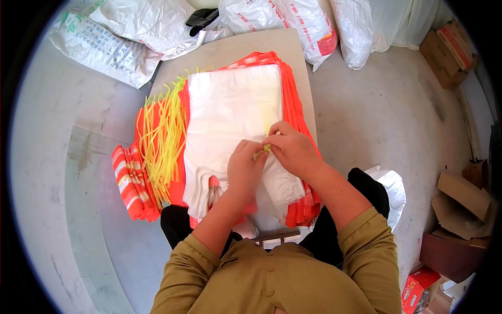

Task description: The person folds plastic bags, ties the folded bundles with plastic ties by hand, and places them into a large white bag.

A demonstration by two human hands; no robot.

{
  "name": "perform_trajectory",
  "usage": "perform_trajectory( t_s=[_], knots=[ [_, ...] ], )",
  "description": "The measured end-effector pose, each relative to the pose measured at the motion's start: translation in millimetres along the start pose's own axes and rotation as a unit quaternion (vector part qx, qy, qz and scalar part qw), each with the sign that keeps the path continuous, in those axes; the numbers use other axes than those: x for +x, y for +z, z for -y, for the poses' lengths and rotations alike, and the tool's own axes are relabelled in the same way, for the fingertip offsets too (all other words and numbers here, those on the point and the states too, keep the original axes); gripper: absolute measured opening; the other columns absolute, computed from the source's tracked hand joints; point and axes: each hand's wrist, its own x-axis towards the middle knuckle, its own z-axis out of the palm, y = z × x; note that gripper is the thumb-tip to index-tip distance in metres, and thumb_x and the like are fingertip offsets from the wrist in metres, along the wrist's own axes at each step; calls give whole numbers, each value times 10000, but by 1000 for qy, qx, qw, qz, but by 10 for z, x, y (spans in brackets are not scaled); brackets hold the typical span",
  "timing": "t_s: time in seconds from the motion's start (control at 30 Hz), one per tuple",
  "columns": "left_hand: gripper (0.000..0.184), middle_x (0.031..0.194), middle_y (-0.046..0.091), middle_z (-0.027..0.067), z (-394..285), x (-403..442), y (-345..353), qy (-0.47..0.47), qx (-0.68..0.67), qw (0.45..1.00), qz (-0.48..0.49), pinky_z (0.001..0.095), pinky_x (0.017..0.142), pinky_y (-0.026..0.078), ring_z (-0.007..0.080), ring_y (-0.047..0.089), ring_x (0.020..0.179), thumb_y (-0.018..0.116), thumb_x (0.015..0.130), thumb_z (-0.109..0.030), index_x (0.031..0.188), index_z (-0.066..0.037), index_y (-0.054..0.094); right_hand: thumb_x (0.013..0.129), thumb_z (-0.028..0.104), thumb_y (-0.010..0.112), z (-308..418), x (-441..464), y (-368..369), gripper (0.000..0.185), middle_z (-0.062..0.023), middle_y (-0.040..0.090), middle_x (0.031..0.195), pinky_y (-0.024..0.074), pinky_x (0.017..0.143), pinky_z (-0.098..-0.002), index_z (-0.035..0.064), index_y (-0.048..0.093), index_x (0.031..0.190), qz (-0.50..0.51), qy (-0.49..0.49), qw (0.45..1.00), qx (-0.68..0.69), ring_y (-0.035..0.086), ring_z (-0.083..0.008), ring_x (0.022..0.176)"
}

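Observation:
A stack of white plastic bags [230, 104] lies on top of red plastic bags [295, 104] on the table. Over the lower right part of the white stack, my left hand [246, 162] and my right hand [293, 147] meet, fingers pinched on a thin yellow strip [265, 149]. Part of the strip runs up from the fingers across the white plastic. Left of the stack hangs a bundle of yellow strips [164, 141], beside folded red-and-white striped bags [133, 183].
The tabletop [256, 44] shows behind the stack. White sacks [110, 47] and more filled sacks [308, 31] stand beyond it. Cardboard boxes [444, 55] are at the upper right, an open carton [463, 201] and a red box [418, 288] at the lower right.

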Motion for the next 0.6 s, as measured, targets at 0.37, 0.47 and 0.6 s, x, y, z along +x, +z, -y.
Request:
perform_trajectory(
  t_s=[0.37,0.47,0.6],
  knots=[
    [100,972,640,115,-9,23,-8,-24,-25,999,-7,376,705,513,281,660,777,724,889,-48,969,-25,667,866,77,685,21,85,-84,315,-124,677,888,524,751,-385,39,634,1175,106,199,951,209,651,-267,818],
    [97,975,641,117,17,31,13,-27,-19,999,2,382,715,519,288,676,806,721,892,-51,968,-22,670,870,61,672,36,81,-89,303,-135,670,877,523,754,-397,37,608,1166,129,165,963,168,653,-301,821],
    [97,982,648,121,-8,34,4,-33,-12,999,11,382,733,526,291,684,827,717,892,-53,972,-17,674,862,25,645,24,35,-28,290,-152,657,978,522,792,-417,33,606,1149,65,99,988,98,656,-339,896]
  ],
)
